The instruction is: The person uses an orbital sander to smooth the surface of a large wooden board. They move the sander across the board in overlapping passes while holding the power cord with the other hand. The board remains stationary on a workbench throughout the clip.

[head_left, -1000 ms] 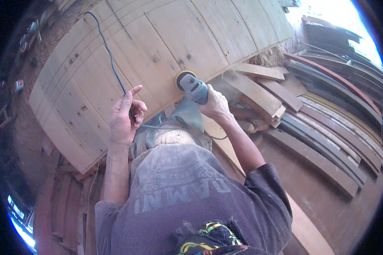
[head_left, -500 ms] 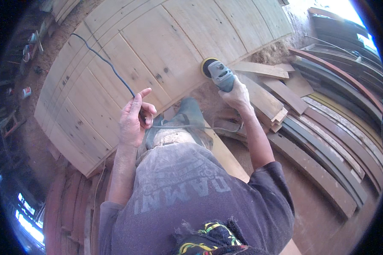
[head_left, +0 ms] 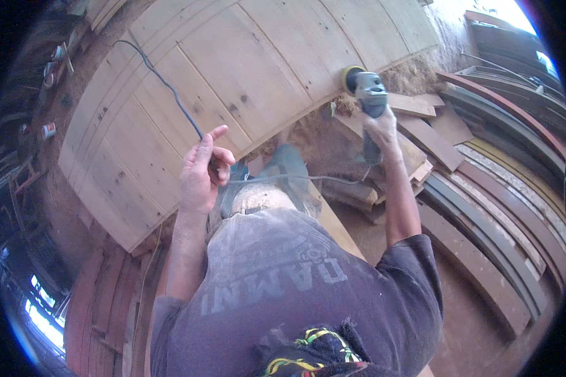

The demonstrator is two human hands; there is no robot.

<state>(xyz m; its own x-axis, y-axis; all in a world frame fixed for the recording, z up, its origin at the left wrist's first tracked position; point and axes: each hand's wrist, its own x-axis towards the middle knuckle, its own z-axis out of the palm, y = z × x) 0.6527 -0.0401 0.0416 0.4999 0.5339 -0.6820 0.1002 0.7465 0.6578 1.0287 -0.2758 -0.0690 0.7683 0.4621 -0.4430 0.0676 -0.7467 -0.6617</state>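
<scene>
Wrapped round the grey body of an angle grinder point(head_left: 372, 94), my right hand point(head_left: 382, 129) holds it at the near right edge of a large pale wooden panel point(head_left: 233, 69). The grinder's round disc point(head_left: 352, 79), yellow-rimmed, is tilted against the panel's edge. My left hand point(head_left: 202, 166) pinches a dark power cord point(head_left: 173, 100) between thumb and fingers, with the index finger stretched out. From there the cord runs over the panel on one side and across my lap toward the grinder on the other.
Stacked boards point(head_left: 484, 182) fill the right side. Short planks point(head_left: 415, 151) lie close to my right forearm. Wood shavings point(head_left: 415, 74) sit beside the panel's right end. Reddish boards point(head_left: 97, 301) lie at lower left, and a small white-and-red tub point(head_left: 48, 131) stands at far left.
My right hand and the grinder have moved right and slightly up along the panel's near edge. The left hand keeps its pinch on the cord.
</scene>
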